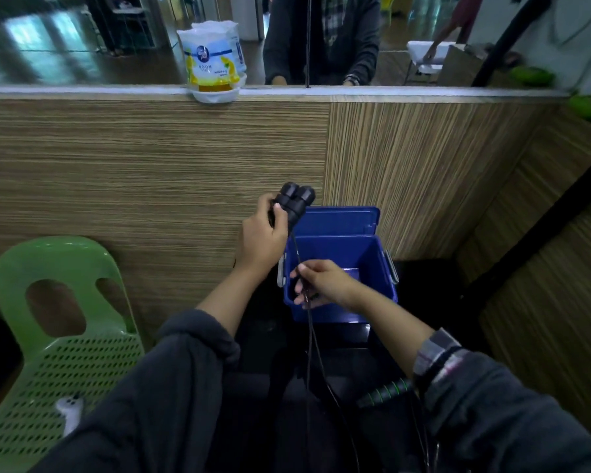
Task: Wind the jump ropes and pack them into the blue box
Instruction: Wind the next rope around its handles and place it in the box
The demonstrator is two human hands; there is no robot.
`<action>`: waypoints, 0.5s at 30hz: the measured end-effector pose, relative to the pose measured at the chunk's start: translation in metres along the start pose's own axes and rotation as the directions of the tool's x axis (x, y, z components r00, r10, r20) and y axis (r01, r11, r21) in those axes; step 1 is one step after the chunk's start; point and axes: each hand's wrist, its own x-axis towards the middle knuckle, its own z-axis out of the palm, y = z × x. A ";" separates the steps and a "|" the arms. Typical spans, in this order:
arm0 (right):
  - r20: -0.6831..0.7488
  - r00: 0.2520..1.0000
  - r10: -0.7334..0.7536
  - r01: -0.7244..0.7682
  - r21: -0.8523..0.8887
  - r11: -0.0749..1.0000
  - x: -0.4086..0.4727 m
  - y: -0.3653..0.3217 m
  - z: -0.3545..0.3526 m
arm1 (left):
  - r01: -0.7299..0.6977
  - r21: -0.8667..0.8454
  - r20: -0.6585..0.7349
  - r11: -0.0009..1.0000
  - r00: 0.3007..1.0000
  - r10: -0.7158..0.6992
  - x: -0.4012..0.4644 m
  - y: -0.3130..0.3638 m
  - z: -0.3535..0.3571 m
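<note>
Head view: left hand (263, 233) grips two black handles (294, 201); right hand (321, 285) pinches seemingly two cords (309, 336) above one blue box (388, 295).

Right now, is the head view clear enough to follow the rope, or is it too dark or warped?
Head view: dim; the black rope fades into the dark floor below the right hand; the handles in the left hand are sharp; wide-angle bowing at the edges; the top background is blurred.
</note>
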 end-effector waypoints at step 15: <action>-0.051 0.970 -0.236 0.178 -0.510 0.841 -0.015 -0.016 -0.008 | -0.068 0.401 0.268 0.913 0.962 -0.046 -0.023 -0.040 0.014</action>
